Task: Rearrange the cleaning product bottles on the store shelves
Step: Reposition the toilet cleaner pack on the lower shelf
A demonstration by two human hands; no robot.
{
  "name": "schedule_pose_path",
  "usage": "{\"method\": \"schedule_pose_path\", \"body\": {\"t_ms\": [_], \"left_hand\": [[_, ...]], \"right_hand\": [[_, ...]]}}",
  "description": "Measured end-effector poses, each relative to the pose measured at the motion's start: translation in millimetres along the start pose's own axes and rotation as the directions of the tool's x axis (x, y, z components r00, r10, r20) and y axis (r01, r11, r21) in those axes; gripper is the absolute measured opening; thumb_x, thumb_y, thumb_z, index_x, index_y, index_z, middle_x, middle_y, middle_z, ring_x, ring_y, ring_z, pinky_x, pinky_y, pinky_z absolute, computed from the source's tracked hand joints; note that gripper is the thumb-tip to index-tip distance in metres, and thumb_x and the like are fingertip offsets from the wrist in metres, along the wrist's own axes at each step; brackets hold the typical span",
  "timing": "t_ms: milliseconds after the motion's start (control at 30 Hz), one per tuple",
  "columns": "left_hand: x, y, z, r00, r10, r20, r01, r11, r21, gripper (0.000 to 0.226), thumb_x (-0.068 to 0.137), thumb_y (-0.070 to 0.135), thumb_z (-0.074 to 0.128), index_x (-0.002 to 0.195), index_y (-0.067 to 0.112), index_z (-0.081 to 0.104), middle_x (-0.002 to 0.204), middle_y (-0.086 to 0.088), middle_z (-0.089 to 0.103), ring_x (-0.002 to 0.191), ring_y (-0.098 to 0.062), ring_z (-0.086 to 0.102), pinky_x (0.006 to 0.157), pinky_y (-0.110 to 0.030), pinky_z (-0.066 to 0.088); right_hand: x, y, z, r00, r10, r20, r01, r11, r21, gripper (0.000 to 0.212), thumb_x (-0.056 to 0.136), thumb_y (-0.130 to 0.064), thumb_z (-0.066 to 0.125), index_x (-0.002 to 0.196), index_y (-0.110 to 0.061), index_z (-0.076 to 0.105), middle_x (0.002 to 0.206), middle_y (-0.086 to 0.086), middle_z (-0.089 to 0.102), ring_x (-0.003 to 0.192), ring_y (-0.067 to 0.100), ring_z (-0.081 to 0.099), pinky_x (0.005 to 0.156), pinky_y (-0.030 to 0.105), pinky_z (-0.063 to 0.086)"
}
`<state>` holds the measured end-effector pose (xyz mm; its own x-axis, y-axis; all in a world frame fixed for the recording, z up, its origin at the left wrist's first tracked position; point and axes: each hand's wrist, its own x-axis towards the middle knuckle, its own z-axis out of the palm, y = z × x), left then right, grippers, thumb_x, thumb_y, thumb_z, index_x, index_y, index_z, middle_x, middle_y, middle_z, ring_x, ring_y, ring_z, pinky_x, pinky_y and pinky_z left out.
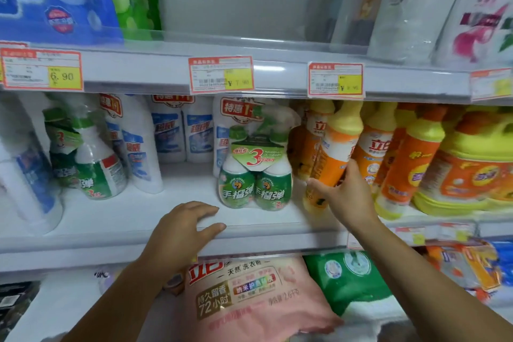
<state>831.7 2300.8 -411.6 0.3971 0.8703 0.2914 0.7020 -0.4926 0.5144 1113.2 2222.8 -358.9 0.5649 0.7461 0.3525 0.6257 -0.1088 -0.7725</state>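
The right hand [344,191] grips a tilted orange bottle [331,158] at 3 o'clock on the middle shelf [166,214], beside the green twin-pack [255,175]. The left hand [183,230] rests open on the shelf's edge. Stand the bottle upright before letting go, clear of its neighbours.

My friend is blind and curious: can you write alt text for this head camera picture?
A person's right hand grips a tilted orange bottle on a store's middle shelf, while the left hand rests open on the shelf's front edge. A green twin-pack of spray cleaner stands between them.
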Motion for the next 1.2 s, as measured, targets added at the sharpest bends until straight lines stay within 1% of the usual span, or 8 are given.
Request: {"method": "schedule_pose_path", "body": {"t_ms": [167,300,467,533,633,700,800,1200], "left_hand": [[7,3,5,0.999,-0.033,0.015,0.034,0.997,-0.07,0.045,0.076,0.05,0.067,0.116,0.031,0.063,0.12,0.016,0.058,0.108,-0.002,0.05,0.094,-0.022,0.037],[7,0,5,0.998,-0.047,0.033,0.048,0.997,-0.058,0.045,0.075,0.05,0.067,0.117,0.033,0.062,0.12,0.017,0.057,0.106,0.0,0.049,0.092,-0.021,0.036],[6,1,6,0.996,-0.074,0.039,0.076,0.996,-0.041,0.044,0.075,0.052,0.066,0.115,0.035,0.062,0.12,0.018,0.057,0.108,-0.002,0.049,0.093,-0.024,0.037],[6,1,5,0.996,-0.074,0.042,0.076,0.997,-0.031,0.043,0.075,0.052,0.066,0.115,0.036,0.062,0.119,0.019,0.056,0.106,-0.001,0.048,0.091,-0.022,0.036],[5,2,5,0.996,-0.076,0.046,0.078,0.996,-0.038,0.042,0.076,0.051,0.066,0.114,0.037,0.062,0.118,0.019,0.057,0.105,-0.001,0.048,0.089,-0.022,0.036],[4,4,5,0.996,-0.073,0.046,0.075,0.996,-0.047,0.041,0.076,0.05,0.066,0.114,0.036,0.063,0.118,0.019,0.057,0.105,-0.001,0.048,0.089,-0.022,0.036],[3,5,6,0.997,-0.068,0.042,0.07,0.996,-0.051,0.04,0.077,0.049,0.066,0.114,0.036,0.063,0.118,0.019,0.058,0.104,0.0,0.048,0.09,-0.021,0.036],[0,0,5,0.997,-0.062,0.04,0.063,0.998,-0.012,0.039,0.078,0.053,0.063,0.114,0.038,0.062,0.12,0.021,0.058,0.104,0.003,0.047,0.09,-0.019,0.035]], "right_hand": [[20,20,18,0.998,0.011,-0.061,-0.015,0.997,-0.073,0.066,0.071,-0.045,0.077,0.12,-0.015,0.045,0.115,0.01,0.065,0.098,0.032,0.063,0.076,0.034,0.047],[30,25,28,0.993,0.003,-0.118,-0.014,0.996,-0.093,0.065,0.072,-0.047,0.076,0.12,-0.016,0.044,0.115,0.009,0.063,0.1,0.033,0.061,0.074,0.032,0.042],[33,29,35,0.991,0.043,-0.125,-0.047,0.998,-0.029,0.072,0.073,-0.047,0.075,0.127,-0.018,0.038,0.124,0.008,0.058,0.105,0.033,0.059,0.084,0.039,0.047],[28,30,35,0.994,0.06,-0.09,-0.056,0.997,0.046,0.078,0.073,-0.043,0.077,0.133,-0.018,0.034,0.126,0.006,0.056,0.106,0.029,0.058,0.088,0.038,0.047],[22,34,33,0.998,0.053,-0.03,-0.048,0.99,0.13,0.072,0.078,-0.025,0.074,0.136,-0.019,0.033,0.121,0.003,0.057,0.103,0.024,0.058,0.083,0.03,0.042],[22,37,31,0.999,0.036,-0.034,-0.033,0.996,0.084,0.066,0.079,-0.023,0.074,0.134,-0.02,0.038,0.124,0.003,0.059,0.108,0.024,0.058,0.087,0.031,0.044],[24,39,31,0.995,0.058,-0.08,-0.056,0.998,0.031,0.065,0.077,-0.028,0.077,0.13,-0.018,0.041,0.126,0.005,0.058,0.112,0.025,0.058,0.092,0.039,0.048],[29,37,39,0.985,0.047,-0.167,-0.065,0.992,-0.107,0.06,0.073,-0.037,0.079,0.115,-0.014,0.043,0.115,0.011,0.059,0.101,0.032,0.06,0.083,0.044,0.052]]}}
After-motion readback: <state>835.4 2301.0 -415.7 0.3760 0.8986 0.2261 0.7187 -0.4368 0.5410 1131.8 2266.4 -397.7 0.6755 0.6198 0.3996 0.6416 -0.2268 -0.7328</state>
